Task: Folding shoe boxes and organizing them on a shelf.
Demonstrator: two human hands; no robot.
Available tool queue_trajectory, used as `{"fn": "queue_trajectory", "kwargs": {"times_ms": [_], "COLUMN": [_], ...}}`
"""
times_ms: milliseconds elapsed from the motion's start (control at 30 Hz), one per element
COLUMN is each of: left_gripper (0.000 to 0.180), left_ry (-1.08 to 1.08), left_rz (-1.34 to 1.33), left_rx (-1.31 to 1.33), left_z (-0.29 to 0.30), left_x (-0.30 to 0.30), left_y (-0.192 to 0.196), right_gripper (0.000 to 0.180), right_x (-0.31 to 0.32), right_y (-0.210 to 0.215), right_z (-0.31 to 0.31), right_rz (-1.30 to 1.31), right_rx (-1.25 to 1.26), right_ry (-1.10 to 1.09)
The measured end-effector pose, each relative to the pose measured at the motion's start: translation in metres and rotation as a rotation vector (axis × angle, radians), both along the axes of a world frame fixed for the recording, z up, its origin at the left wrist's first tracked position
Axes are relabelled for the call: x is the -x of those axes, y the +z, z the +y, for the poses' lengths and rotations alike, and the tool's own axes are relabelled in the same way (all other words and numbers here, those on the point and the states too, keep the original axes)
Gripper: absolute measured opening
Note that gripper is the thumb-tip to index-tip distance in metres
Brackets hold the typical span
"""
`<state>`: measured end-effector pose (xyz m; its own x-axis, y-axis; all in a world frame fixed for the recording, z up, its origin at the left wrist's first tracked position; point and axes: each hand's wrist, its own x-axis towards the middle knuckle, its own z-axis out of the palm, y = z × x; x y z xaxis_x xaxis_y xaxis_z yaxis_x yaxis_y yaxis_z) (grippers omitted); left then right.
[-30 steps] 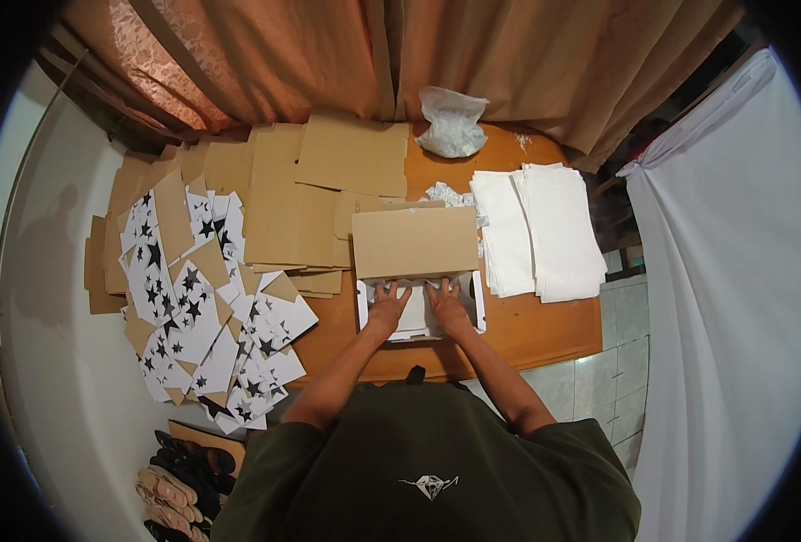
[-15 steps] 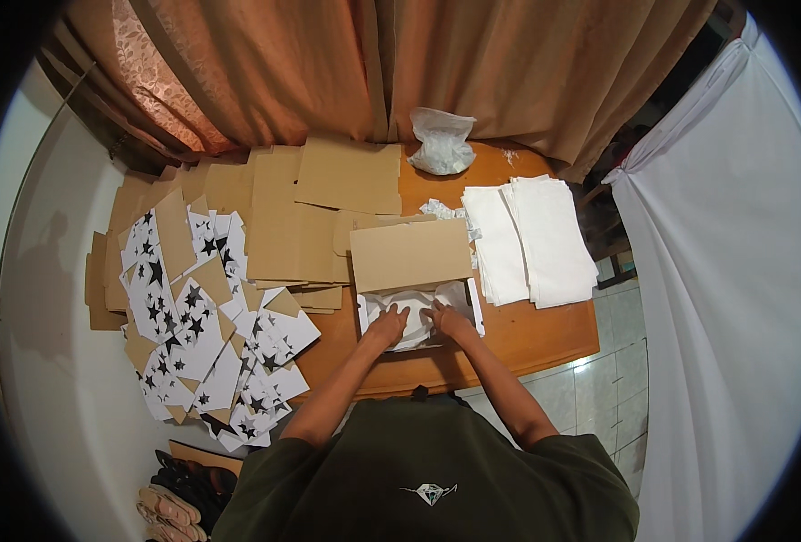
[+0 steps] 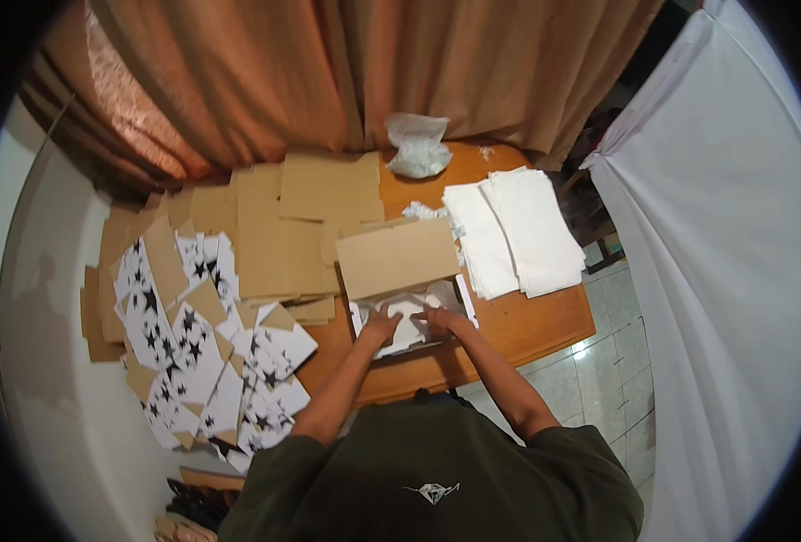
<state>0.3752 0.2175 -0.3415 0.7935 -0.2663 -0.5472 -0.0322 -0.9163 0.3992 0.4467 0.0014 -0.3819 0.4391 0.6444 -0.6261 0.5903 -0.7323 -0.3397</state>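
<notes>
A cardboard box (image 3: 398, 256), brown inside and white outside, stands near the table's front edge with its lid raised at the far side. White tissue paper (image 3: 408, 335) lines its inside. My left hand (image 3: 379, 326) reaches into the left part of the box, fingers stretched out on the paper and thumb apart. On the right, my right hand (image 3: 442, 320) rests on the same paper with its fingers extended toward the middle. Neither hand visibly holds anything. Whatever lies under the paper is hidden.
White paper sheets (image 3: 534, 232) lie in stacks to the right. Behind the box are a clear plastic bag (image 3: 418, 149) and small white packets (image 3: 421, 210). Flat brown cardboard (image 3: 278, 248) and star-printed white cardboard pieces (image 3: 188, 339) cover the wooden table's (image 3: 529, 327) left side.
The whole view has shifted and turned slightly. Both hands stay inside the box on the paper, with the right fingers a little more toward the middle.
</notes>
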Motion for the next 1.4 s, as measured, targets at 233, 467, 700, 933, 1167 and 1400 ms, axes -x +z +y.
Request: {"fn": "queue_trajectory", "kwargs": {"times_ms": [233,467,700,933,1167,1400], "left_gripper": [0.059,0.066,0.062,0.057,0.054,0.051], "left_ry": [0.072,0.447,0.475,0.625,0.84,0.96], "left_rz": [-0.147,-0.271,-0.284,-0.24,-0.161,-0.201], "left_rx": [0.344,0.746,0.703,0.703,0.82,0.585], "left_z": [-0.011,-0.11,-0.229,-0.33,-0.382,-0.378], "left_x": [0.02,-0.007,-0.052,-0.119,-0.199,-0.285], "left_y": [0.068,0.126,0.13,0.12,0.112,0.044], "right_gripper": [0.044,0.045,0.047,0.042,0.039,0.036], "right_x": [0.034,-0.006,-0.059,-0.142,-0.229,-0.305], "right_y": [0.136,0.173,0.151,0.126,0.112,0.076], "right_z": [-0.047,-0.139,-0.239,-0.331,-0.342,-0.312], "right_rz": [-0.052,-0.106,-0.066,-0.038,0.019,-0.062], "right_rx": [-0.702,-0.742,-0.749,-0.713,-0.701,-0.703], "right_ry": [-0.412,-0.542,-0.53,-0.432,-0.426,-0.415]}}
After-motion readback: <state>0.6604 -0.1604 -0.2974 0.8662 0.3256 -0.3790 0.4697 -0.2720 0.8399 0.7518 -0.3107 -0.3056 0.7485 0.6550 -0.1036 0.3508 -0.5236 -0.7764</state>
